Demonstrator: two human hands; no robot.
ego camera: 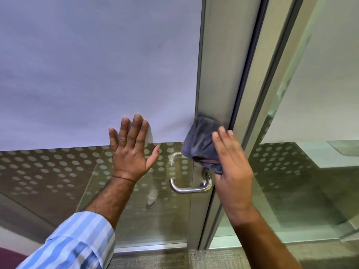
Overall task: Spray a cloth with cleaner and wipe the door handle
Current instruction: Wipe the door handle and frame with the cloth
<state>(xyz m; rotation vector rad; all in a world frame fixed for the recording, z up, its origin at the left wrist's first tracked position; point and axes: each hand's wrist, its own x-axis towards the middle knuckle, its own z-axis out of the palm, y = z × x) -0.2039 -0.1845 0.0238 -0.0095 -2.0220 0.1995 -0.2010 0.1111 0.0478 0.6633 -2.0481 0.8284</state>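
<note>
**Cloth pressed just above the door handle**

The right hand presses a grey cloth flat against the door frame, just above the metal handle. The left hand rests spread open on the glass door, beside the handle.

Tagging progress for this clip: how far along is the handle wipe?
Done: the grey cloth is in the right hand; no spray bottle is in view, and whether the cloth is wet cannot be told. In hand: the cloth presses on the metal door frame just above the lever handle, while the left hand lies flat on the glass door. Left: the lever itself is uncovered, apparently not yet wiped.
</note>
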